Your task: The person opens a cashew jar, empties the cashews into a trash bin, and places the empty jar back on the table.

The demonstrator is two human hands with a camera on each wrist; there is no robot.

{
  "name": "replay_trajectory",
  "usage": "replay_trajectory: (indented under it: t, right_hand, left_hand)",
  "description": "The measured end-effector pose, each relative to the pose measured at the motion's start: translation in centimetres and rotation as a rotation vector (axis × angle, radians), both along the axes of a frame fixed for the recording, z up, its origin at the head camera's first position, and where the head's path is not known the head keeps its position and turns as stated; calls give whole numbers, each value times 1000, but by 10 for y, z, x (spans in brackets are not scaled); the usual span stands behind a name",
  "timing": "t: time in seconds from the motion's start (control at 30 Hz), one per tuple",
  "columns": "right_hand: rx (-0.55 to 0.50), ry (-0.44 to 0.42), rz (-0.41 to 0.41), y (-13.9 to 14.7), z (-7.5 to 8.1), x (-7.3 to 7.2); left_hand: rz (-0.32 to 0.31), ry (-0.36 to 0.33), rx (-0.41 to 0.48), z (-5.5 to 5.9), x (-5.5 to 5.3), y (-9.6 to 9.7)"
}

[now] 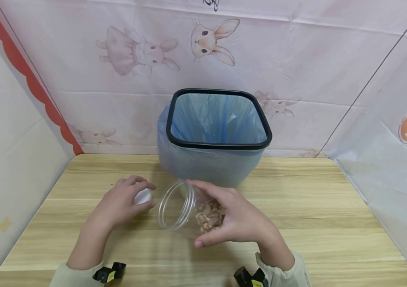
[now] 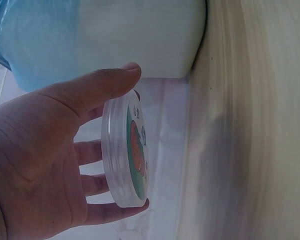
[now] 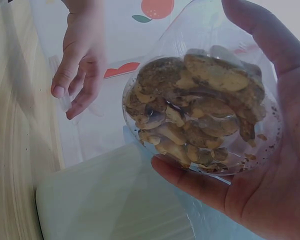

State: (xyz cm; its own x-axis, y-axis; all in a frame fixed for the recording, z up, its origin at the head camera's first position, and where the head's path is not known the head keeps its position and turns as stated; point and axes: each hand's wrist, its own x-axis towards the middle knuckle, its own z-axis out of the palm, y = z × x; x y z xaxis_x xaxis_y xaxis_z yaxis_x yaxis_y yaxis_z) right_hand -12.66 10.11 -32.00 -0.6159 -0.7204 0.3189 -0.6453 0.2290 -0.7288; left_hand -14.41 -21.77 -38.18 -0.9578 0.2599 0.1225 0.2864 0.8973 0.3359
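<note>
Evidently caught with a jar unlidded, a person works at a bench (image 1: pixel 314 207), one part in each hand. At left, the left hand (image 1: pixel 122 199) pinches the white lid (image 1: pixel 143 196) by its edge; the left wrist view shows the disc between the thumb and the other fingers, set toward their tips and away from the palm. Just beside it, apart from the lid, the mouth of the clear jar (image 1: pixel 190 203) faces left, the jar tipped on its side and seemingly clear of the wood. Behind it stands a bin (image 1: pixel 221 146) with a black rim and a blue liner. Farther right, nuts (image 1: pixel 209 215) lie heaped toward the jar's base, and the right hand (image 1: pixel 237 211) wraps that end, thumb on the near side and fingers on the far side, the jar's wall between them. The step in hand appears to be handling the opened jar, lid held separately. The next move, by the look of it, calls for a firm grip and close control of the tilt, as loose nuts could slide to the uncovered mouth.
</note>
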Motion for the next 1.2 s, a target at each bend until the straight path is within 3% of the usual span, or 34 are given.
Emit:
replay_trajectory:
  t: [0.5,0.8,1.2]
  right_hand:
    - [-11,14,9,2,0,-1]
    - [-8,24,8,2,-1,0]
    - [-17,25,13,3,-1,-1]
  left_hand:
    - [-7,-11,6,-11,-5,-7]
    - [25,-92,8,-22,-9,-10]
    - [51,-133,8,-31,-10,-11]
